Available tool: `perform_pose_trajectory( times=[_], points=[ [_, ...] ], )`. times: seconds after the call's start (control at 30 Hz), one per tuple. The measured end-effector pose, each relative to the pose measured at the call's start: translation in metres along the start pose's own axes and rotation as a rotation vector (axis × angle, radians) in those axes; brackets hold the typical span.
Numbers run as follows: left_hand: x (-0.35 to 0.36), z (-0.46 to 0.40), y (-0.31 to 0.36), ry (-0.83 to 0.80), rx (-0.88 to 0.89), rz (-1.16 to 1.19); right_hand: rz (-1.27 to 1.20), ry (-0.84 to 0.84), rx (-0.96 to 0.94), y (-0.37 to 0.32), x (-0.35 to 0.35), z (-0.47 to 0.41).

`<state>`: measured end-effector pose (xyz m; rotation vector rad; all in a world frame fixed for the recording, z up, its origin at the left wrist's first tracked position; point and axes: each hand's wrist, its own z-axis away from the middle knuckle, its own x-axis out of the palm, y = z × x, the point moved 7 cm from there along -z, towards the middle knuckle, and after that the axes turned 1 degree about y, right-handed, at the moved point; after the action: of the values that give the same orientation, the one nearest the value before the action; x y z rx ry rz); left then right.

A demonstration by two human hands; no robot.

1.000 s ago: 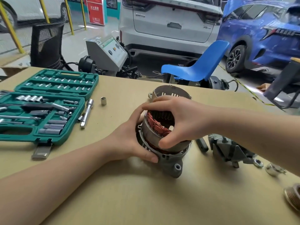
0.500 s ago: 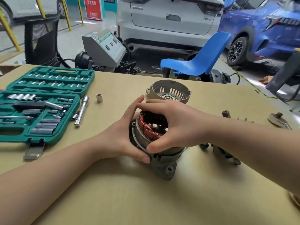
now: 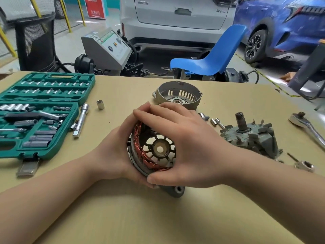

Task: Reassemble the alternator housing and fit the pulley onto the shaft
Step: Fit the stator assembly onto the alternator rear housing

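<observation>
Tilted since earlier frame: stator housing [image 3: 154,152] now leans open-side toward me, foot on tabletop [image 3: 158,217]. Both hands curl round rim, left hand [image 3: 112,155], right hand [image 3: 191,152], steadying it. Rotor [image 3: 249,136] waits right. Rear cover [image 3: 177,96] beyond.

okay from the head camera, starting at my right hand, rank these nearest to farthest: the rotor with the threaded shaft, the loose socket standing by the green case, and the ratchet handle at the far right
From the right hand:
1. Rotor, just right of the hand, shaft upright.
2. Loose socket, up and left, beside the green case.
3. Ratchet handle, at the table's far right edge.
</observation>
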<state>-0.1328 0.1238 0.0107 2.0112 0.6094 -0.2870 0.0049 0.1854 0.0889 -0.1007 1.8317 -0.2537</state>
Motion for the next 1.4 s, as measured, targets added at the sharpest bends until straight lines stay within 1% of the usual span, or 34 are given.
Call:
perform_pose_trajectory(
  times=[0.07, 0.2, 0.3, 0.37, 0.4, 0.47, 0.5, 0.53, 0.57, 0.6, 0.63, 0.67, 0.7, 0.73, 0.77, 0.9, 1.0, 1.07, 1.1, 1.13, 1.17, 1.23, 1.3, 1.33, 1.37, 1.4],
  points=[
    [0.001, -0.001, 0.002, 0.014, 0.021, -0.002, -0.058, 0.047, 0.073, 0.001, 0.002, 0.001],
    [0.002, -0.001, 0.001, 0.018, 0.04, 0.007, -0.099, 0.057, 0.187, 0.006, 0.005, -0.002],
    [0.001, -0.007, -0.005, 0.003, 0.007, 0.021, -0.137, 0.031, 0.249, 0.011, 0.004, 0.006],
    [0.0, -0.011, -0.011, -0.022, -0.023, 0.031, -0.172, 0.065, 0.266, 0.013, -0.001, 0.025],
    [-0.001, -0.011, -0.015, -0.036, -0.039, 0.036, -0.182, 0.14, 0.255, 0.014, -0.009, 0.039],
    [-0.003, -0.01, -0.021, -0.048, -0.079, 0.055, -0.139, 0.431, 0.215, 0.022, -0.037, 0.072],
    [-0.003, -0.01, -0.023, -0.047, -0.097, 0.06, -0.094, 0.58, 0.232, 0.034, -0.052, 0.09],
    [-0.003, -0.01, -0.025, -0.049, -0.109, 0.059, -0.063, 0.678, 0.297, 0.05, -0.064, 0.105],
    [-0.003, -0.009, -0.026, -0.053, -0.113, 0.056, -0.065, 0.707, 0.406, 0.07, -0.073, 0.116],
    [-0.002, -0.009, -0.027, -0.057, -0.119, 0.055, -0.108, 0.655, 0.542, 0.089, -0.075, 0.122],
    [-0.002, -0.008, -0.028, -0.06, -0.135, 0.059, -0.175, 0.543, 0.667, 0.105, -0.069, 0.126],
    [-0.001, -0.008, -0.029, -0.063, -0.162, 0.071, -0.24, 0.416, 0.748, 0.118, -0.058, 0.129],
    [-0.001, -0.007, -0.029, -0.067, -0.191, 0.089, -0.284, 0.313, 0.782, 0.126, -0.046, 0.132],
    [-0.001, -0.007, -0.03, -0.068, -0.212, 0.107, -0.301, 0.258, 0.785, 0.132, -0.037, 0.135],
    [-0.001, -0.006, -0.03, -0.068, -0.224, 0.117, -0.298, 0.26, 0.777, 0.135, -0.031, 0.135],
    [-0.002, -0.005, -0.03, -0.062, -0.243, 0.116, -0.27, 0.43, 0.754, 0.138, -0.029, 0.136],
    [-0.001, -0.007, -0.029, -0.067, -0.25, 0.122, -0.329, 0.554, 0.754, 0.139, -0.03, 0.141],
    [0.001, -0.005, -0.03, -0.076, -0.271, 0.144, -0.468, 0.645, 0.817, 0.138, -0.03, 0.145],
    [0.0, -0.005, -0.03, -0.078, -0.273, 0.14, -0.624, 0.71, 0.843, 0.138, -0.03, 0.146],
    [0.0, -0.006, -0.03, -0.079, -0.271, 0.13, -0.832, 0.77, 0.833, 0.138, -0.03, 0.145],
    [0.0, -0.006, -0.03, -0.08, -0.27, 0.127, -1.05, 0.803, 0.778, 0.138, -0.028, 0.14],
    [0.001, -0.005, -0.031, -0.086, -0.285, 0.142, -1.456, 0.78, 0.629, 0.132, -0.027, 0.124],
    [0.002, -0.004, -0.033, -0.095, -0.299, 0.152, -1.745, 0.766, 0.526, 0.125, -0.031, 0.107],
    [0.003, -0.005, -0.032, -0.099, -0.303, 0.166, -1.801, 0.764, 0.477, 0.121, -0.036, 0.098],
    [0.003, -0.007, -0.031, -0.101, -0.302, 0.19, -1.808, 0.751, 0.415, 0.114, -0.042, 0.088],
    [0.002, -0.008, -0.032, -0.101, -0.305, 0.224, -1.755, 0.744, 0.363, 0.108, -0.048, 0.078]
  ],
)
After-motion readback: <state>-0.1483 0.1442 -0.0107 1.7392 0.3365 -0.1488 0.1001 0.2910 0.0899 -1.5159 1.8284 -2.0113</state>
